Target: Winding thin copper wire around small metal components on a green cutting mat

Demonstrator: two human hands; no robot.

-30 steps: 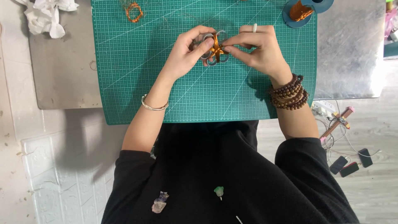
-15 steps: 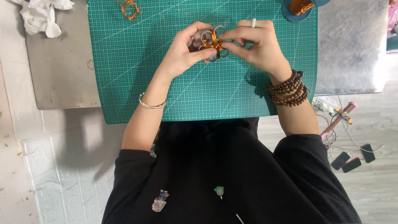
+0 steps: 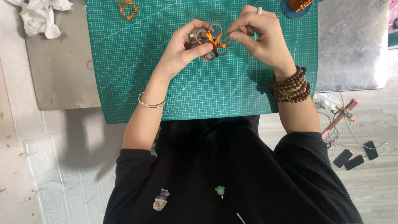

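Grey ring cluster wound with copper wire point(image 3: 213, 40) pinched between left hand point(image 3: 182, 52) and right hand point(image 3: 261, 39) grips, wire wraps crossing diagonally, long axis unclear, fingertips hiding its edges, over green cutting mat point(image 3: 199, 91).

A green cutting mat point(image 3: 137, 83) covers the middle of the metal table point(image 3: 62, 79). A coil of copper wire point(image 3: 127, 7) lies near the mat's far left corner. Crumpled white cloth point(image 3: 39, 16) sits at the table's far left corner. Phones point(image 3: 356, 157) and cables point(image 3: 331, 103) lie on the floor at right.
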